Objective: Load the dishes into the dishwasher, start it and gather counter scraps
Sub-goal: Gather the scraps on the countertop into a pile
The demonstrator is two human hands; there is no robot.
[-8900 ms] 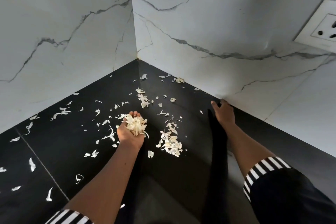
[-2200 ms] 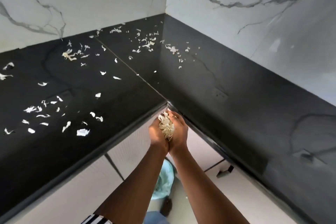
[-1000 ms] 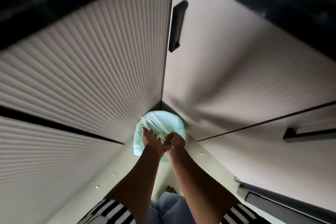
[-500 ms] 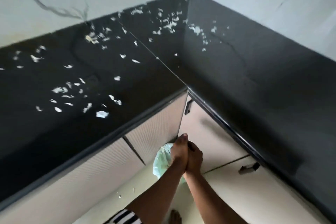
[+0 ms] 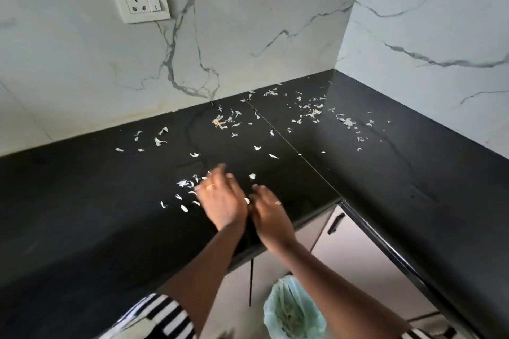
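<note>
Pale peel scraps (image 5: 220, 121) lie scattered over the black L-shaped counter (image 5: 82, 201), thickest near the back corner. My left hand (image 5: 220, 201) hovers palm down over a small patch of scraps (image 5: 185, 183) near the counter's front edge, fingers spread and blurred. My right hand (image 5: 268, 210) is just to its right, fingers loosely apart, with one scrap (image 5: 247, 200) between the two hands. Neither hand visibly holds anything. On the floor below stands a bin lined with a pale green bag (image 5: 294, 311), scraps inside it.
White marble-look walls meet at the back right corner. A white socket plate (image 5: 140, 0) sits on the left wall. Beige cabinet doors with a black handle (image 5: 336, 223) are under the counter's inner corner.
My hands carried a handful of scraps off the counter edge, dropped it into the green-lined bin, rubbed together, and now are back above the counter over the near scraps.
</note>
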